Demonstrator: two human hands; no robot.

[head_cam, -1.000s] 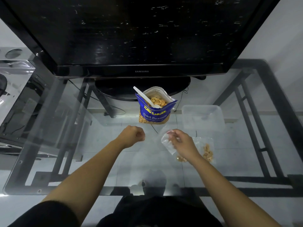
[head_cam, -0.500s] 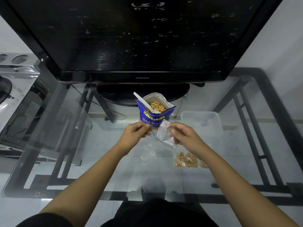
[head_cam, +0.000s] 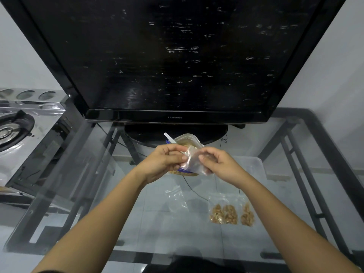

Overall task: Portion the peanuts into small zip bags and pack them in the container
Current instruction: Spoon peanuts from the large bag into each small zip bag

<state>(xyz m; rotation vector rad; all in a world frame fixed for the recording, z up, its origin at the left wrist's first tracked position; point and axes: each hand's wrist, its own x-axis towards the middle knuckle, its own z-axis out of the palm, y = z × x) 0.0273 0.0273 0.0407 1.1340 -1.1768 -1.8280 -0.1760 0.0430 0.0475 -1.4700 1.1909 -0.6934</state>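
An empty clear zip bag (head_cam: 192, 161) is held up above the glass table (head_cam: 118, 203). My left hand (head_cam: 164, 161) pinches its left edge and my right hand (head_cam: 217, 164) pinches its right edge. Behind them stands the blue peanut pouch (head_cam: 187, 139), open, with a white spoon (head_cam: 170, 138) sticking out; my hands hide most of it. Two filled zip bags of peanuts (head_cam: 224, 212) (head_cam: 247, 214) lie flat on the table at the right. Another empty zip bag (head_cam: 176, 199) lies in the middle. The clear plastic container (head_cam: 254, 166) sits behind my right hand.
A large black television (head_cam: 173, 56) on a round stand fills the back of the table. A steel gas stove (head_cam: 21, 125) stands on the left. A thin black cable (head_cam: 192, 191) runs under the glass. The table's dark frame edges the front.
Both hands have risen toward the pouch. My left hand, empty before, has taken hold of the bag's left edge, so both hands now hold the empty bag. The head has tilted up.
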